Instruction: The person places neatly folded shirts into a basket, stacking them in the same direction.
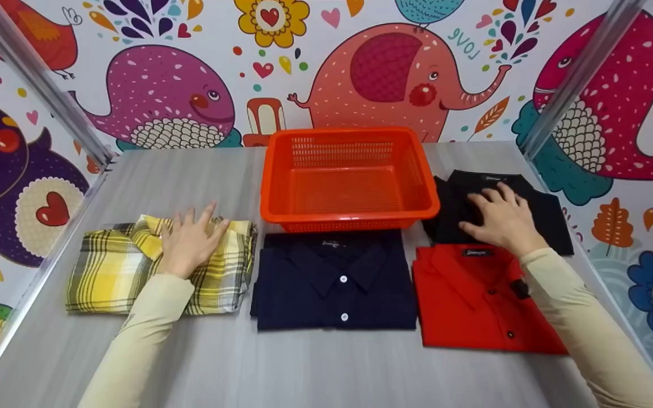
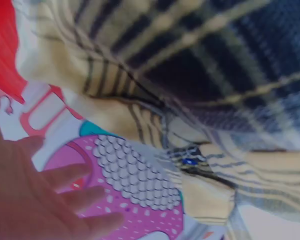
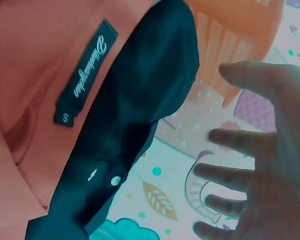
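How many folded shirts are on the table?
4: a yellow plaid shirt at the left under the left hand, a navy shirt in the middle, a red shirt at the right, a black shirt behind it under the right hand.

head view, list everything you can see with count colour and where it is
basket: one, orange, empty, back centre of the table
plaid shirt: one, yellow and dark checks, folded, left of the table
navy shirt: one, dark blue, folded, centre, in front of the basket
red shirt: one, red, folded, front right
black shirt: one, black, folded, behind the red shirt
table: one, grey
wall: cartoon animal pattern
left hand: flat on the plaid shirt
right hand: flat on the black shirt
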`<control>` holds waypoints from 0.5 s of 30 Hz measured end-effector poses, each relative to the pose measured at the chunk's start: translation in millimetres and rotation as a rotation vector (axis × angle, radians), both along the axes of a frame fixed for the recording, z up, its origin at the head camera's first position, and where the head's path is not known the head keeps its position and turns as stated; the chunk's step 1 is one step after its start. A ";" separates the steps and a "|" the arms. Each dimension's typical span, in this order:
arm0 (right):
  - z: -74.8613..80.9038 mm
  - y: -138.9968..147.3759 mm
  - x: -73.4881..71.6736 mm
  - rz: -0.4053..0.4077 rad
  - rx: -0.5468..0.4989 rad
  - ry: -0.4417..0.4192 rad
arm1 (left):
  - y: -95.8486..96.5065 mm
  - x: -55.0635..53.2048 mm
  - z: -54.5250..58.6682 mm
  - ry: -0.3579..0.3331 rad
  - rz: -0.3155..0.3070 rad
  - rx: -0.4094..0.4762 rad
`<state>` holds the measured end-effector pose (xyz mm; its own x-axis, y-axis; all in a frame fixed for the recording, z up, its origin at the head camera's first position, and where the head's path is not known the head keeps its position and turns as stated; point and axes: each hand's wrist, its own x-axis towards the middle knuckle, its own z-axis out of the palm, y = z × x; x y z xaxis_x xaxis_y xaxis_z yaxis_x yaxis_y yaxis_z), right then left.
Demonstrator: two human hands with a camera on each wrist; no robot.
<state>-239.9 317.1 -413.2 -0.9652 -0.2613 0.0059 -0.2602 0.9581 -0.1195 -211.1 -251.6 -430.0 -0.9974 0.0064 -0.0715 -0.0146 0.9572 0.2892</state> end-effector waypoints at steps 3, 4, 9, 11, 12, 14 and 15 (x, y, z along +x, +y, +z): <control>-1.7 -3.4 11.2 0.028 0.034 -0.025 | 5.4 12.1 1.1 0.022 -0.026 0.006; -2.6 -5.0 15.1 0.036 0.046 -0.039 | 7.4 16.2 1.5 0.034 -0.036 0.003; -7.8 -18.4 31.7 0.086 0.091 -0.129 | 17.7 35.4 1.6 0.123 -0.083 -0.001; -9.8 -26.3 36.0 0.107 0.096 -0.147 | 21.9 41.4 0.3 0.172 -0.092 0.005; -11.0 -30.9 37.5 0.120 0.094 -0.145 | 24.2 44.1 -0.3 0.197 -0.096 0.011; -13.3 -41.2 40.5 0.147 0.079 -0.127 | 29.2 48.6 -1.9 0.237 -0.098 0.041; -14.7 -46.6 41.8 0.163 0.068 -0.116 | 31.9 50.2 -3.0 0.252 -0.103 0.068</control>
